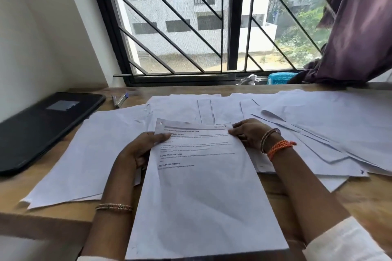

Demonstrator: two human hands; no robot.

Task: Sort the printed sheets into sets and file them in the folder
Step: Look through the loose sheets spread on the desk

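While both hands hold one batch up over the desk, the sorting step looks to be in hand, not the filing.

Held batch: a stack of printed sheets (201, 186), top page text-side up with bold headings, raised between the hands above the desk's near edge.
Left grip: the left hand (140, 150) is curled round the stack's left edge near the top, thumb on the printed face.
Right grip: the right hand (249, 133) pinches the top right corner, fingers folded behind the page.
Loose sheets: more white pages (318, 125) lie fanned and overlapping across the desk (371, 203), to the left, behind and to the right of the held stack.
Folder: a dark folder (42, 129) lies closed at the far left, just beside the nearest loose page.
Progress: early, by my judgement; most sheets are unsorted and nothing shows inside the folder.
Next move: likely reading the top heading, then laying the batch on a matching pile; that calls for squared edges and a firm hold, since the sheets could slide apart.
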